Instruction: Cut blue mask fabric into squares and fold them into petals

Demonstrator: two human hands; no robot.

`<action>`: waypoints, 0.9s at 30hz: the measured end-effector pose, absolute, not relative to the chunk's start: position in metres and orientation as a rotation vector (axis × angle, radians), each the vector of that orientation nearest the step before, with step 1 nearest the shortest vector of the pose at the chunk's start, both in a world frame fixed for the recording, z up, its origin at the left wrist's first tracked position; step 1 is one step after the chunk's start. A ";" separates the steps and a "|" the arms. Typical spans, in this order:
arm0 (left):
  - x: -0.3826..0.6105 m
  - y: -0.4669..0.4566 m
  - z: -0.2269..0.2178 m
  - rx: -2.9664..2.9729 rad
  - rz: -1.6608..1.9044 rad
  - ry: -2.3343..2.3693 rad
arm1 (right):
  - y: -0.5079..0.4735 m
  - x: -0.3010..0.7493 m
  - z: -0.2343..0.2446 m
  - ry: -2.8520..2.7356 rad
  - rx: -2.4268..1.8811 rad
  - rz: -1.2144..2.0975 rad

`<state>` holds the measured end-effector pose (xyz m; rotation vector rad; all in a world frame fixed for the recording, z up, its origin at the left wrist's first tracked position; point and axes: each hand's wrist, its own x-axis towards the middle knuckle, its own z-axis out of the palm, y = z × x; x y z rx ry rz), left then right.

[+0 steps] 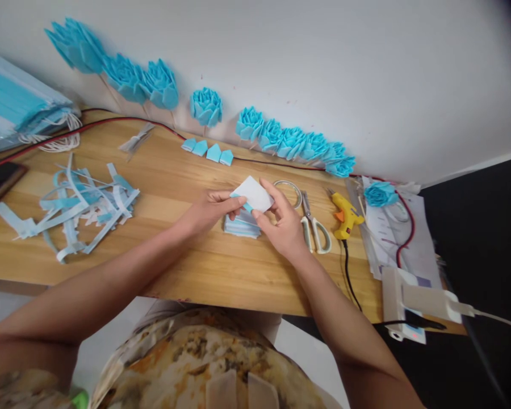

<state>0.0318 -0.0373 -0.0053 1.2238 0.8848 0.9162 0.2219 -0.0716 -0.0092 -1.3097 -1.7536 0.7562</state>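
Between my two hands is a small square of white and blue fabric (253, 192), its near corner folded up so that a blue strip shows. My left hand (221, 207) pinches the left side with thumb and fingers. My right hand (283, 221) grips the right side, thumb at the fold and a finger behind the far edge. Directly below lies a stack of cut blue and white squares (242, 228), partly hidden by my hands. Beyond them, several folded blue petals (213, 152) with pointed tops lie in a row on the wooden table (174, 176).
Scissors (310, 224), a tape roll (290, 190) and a yellow glue gun (344, 216) lie at right, near a power strip (402, 301). Cut strips (80, 204) are heaped at left. Several blue fabric flowers (206, 107) lean on the wall. Packaged masks (21, 102) lie far left.
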 end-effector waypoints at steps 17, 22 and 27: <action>0.031 -0.038 0.001 1.281 0.882 0.985 | -0.068 0.223 -0.015 -1.742 -1.226 0.762; 0.031 -0.039 0.002 1.294 0.926 0.967 | -0.069 0.222 -0.016 -1.746 -1.222 0.756; 0.032 -0.040 0.005 1.327 0.861 0.992 | -0.069 0.220 -0.016 -1.725 -1.201 0.739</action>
